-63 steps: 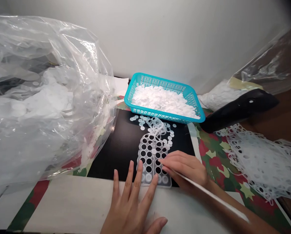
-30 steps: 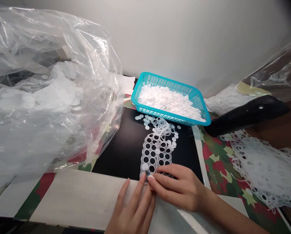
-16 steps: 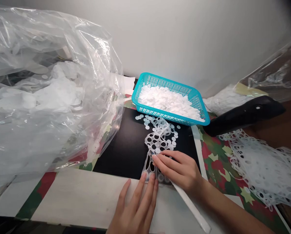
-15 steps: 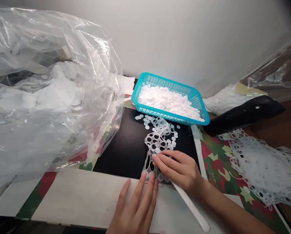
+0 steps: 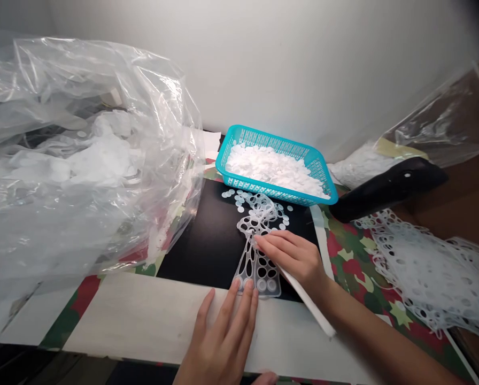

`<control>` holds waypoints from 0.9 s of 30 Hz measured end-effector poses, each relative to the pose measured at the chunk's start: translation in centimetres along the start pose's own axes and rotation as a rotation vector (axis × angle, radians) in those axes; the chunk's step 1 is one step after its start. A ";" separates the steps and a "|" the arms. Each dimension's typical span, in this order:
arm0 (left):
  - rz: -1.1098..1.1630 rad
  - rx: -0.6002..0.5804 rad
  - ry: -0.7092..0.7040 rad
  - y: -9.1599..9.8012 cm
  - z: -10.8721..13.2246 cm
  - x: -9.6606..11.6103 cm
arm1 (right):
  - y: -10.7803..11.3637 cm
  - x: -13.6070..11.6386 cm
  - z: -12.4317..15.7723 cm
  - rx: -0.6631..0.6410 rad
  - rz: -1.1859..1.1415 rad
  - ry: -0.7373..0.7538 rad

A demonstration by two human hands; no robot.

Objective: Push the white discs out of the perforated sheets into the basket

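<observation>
A thin translucent plastic sheet (image 5: 259, 262) full of round holes lies on a black board (image 5: 195, 235), its far part bunched up and its holes stretched long on the left. Several round discs remain seated in its near edge. My left hand (image 5: 227, 326) rests flat, fingers spread, with fingertips pressing that near edge. Over the sheet's middle, my right hand (image 5: 295, 256) is closed around a white stick (image 5: 309, 307), which sticks out below the palm. Its fingertips touch the sheet; whether they pinch it is hard to see. Loose white discs (image 5: 239, 203) lie around the bunched part.
A turquoise basket (image 5: 275, 199) of white discs stands behind the board. A large clear plastic bag (image 5: 171, 96) bulges at left. At right are a black handle-like object (image 5: 387, 187) and a heap of perforated sheets (image 5: 432, 272).
My right hand and the stick have moved up, away from my left hand, uncovering more of the sheet's near edge. My left hand stays on the edge. The view has shifted slightly.
</observation>
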State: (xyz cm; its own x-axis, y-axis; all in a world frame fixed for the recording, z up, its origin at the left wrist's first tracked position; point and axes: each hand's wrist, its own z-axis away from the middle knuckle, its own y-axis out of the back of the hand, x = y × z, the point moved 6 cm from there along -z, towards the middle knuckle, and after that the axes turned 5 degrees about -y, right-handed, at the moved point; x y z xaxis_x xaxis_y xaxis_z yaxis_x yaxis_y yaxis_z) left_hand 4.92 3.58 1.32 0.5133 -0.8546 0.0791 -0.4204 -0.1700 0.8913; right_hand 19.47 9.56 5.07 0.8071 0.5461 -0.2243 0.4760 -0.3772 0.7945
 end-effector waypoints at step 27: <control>-0.017 -0.073 -0.154 1.8 0.4 -1.4 | 0.0 -2.2 2.1 -0.166 -0.545 -0.104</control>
State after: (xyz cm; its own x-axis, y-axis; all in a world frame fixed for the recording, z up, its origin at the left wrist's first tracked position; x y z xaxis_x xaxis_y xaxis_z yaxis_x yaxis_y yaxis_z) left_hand 3.09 4.29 2.64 0.3966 -0.9180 -0.0002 -0.3549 -0.1536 0.9222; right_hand 18.42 6.75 4.34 0.4947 0.5487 -0.6740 0.7782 0.0655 0.6245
